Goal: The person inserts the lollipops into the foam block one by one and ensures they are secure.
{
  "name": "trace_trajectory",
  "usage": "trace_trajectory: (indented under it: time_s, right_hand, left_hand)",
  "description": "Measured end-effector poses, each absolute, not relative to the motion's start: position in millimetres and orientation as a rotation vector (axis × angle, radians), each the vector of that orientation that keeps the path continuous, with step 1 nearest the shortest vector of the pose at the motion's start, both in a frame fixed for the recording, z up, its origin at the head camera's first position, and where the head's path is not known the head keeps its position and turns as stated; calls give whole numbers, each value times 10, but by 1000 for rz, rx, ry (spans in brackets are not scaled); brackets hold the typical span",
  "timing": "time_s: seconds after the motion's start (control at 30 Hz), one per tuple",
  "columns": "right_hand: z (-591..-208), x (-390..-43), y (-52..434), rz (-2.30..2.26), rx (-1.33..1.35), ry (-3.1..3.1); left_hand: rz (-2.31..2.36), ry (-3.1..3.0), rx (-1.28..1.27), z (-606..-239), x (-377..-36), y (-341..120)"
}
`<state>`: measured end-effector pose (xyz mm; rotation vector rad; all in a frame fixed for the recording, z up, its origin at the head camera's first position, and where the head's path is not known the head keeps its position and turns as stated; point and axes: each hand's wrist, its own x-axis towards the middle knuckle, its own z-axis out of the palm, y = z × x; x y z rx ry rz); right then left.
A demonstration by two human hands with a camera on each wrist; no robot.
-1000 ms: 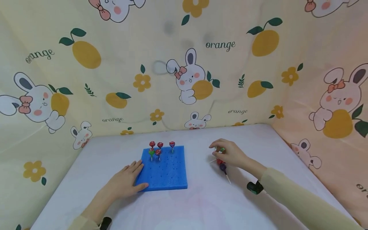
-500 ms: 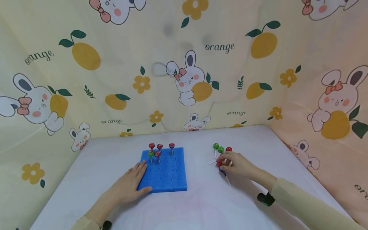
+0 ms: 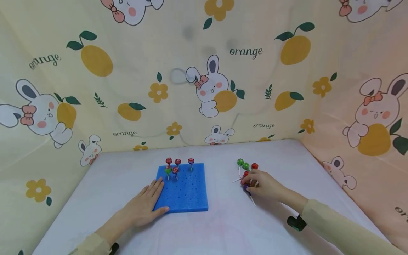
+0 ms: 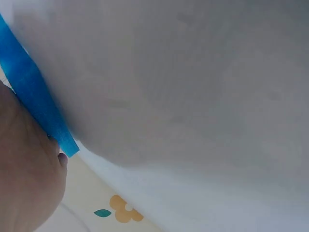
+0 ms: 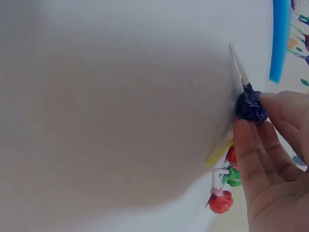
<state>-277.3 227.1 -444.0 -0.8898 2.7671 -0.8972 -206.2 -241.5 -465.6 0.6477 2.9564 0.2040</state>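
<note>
Since the frame one second earlier, the right hand (image 3: 262, 184) has been moving from beside the green lollipops at the far end of the loose group to the purple lollipop (image 5: 251, 107) at its near end. The left hand (image 3: 146, 203) is remaining at the left edge of the blue foam block (image 3: 188, 198).

The right hand is pinching the purple lollipop by its wrapped head, the fingers (image 5: 248, 150) clamping on one side and the thumb on the other. Its white stick is pointing toward the person; whether the lollipop is clearing the bench (image 3: 207, 233) cannot be told. The left hand is resting flat on the block, its fingers lying straight and close together, the thumb spreading apart along the near corner.

The loose group is lying to the right of the block, well apart from it. Two green lollipops (image 3: 245, 165) and a red lollipop (image 3: 254, 165) are lying at its far side; another red lollipop (image 3: 246, 174) is lying just beside the right hand's fingers.

Five planted lollipops (image 3: 175, 170) are standing upright in the block: four are clustering at the far left, and one is standing farther right in the back row.
</note>
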Motion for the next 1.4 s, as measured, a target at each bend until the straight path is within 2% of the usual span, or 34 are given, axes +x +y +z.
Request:
trace_trajectory:
  time_s: [0.77, 1.4]
  right_hand:
    - [-4495, -2769, 2258, -907, -830, 2750]
    - [-4486, -2709, 2215, -1118, -869, 2749]
  left_hand:
    - [211, 2960, 647, -4652, -2049, -2407]
    - [210, 2957, 632, -4639, -2029, -2393]
